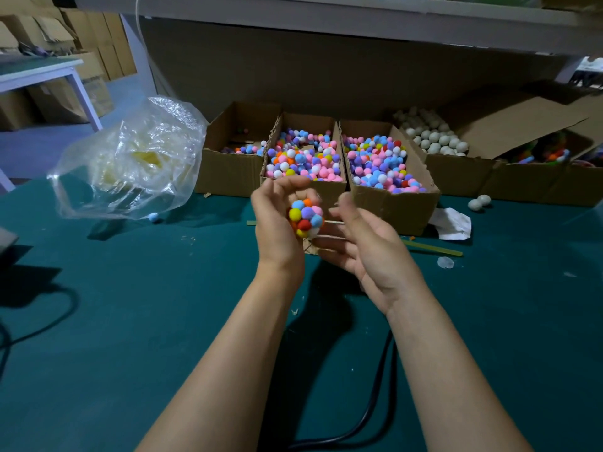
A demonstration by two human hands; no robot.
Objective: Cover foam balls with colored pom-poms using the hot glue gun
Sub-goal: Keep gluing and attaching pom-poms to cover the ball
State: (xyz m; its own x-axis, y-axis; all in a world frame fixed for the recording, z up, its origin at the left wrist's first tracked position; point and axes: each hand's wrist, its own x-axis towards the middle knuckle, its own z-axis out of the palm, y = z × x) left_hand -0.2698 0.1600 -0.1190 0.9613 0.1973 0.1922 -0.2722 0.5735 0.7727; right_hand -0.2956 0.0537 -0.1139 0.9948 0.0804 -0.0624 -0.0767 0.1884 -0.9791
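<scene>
My left hand grips a foam ball covered in pom-poms of yellow, red, blue, purple and orange, held above the green table. My right hand is right beside the ball, palm up with its fingers loosely spread, fingertips close under the ball; it holds nothing. Behind my hands stand cardboard boxes of loose colored pom-poms. A box of plain white foam balls sits further right. No glue gun is visible.
A crumpled clear plastic bag lies at the left. A black cable runs under my right forearm. Glue sticks, a white paper scrap and two loose foam balls lie right of the boxes. A stray blue pom-pom lies by the bag.
</scene>
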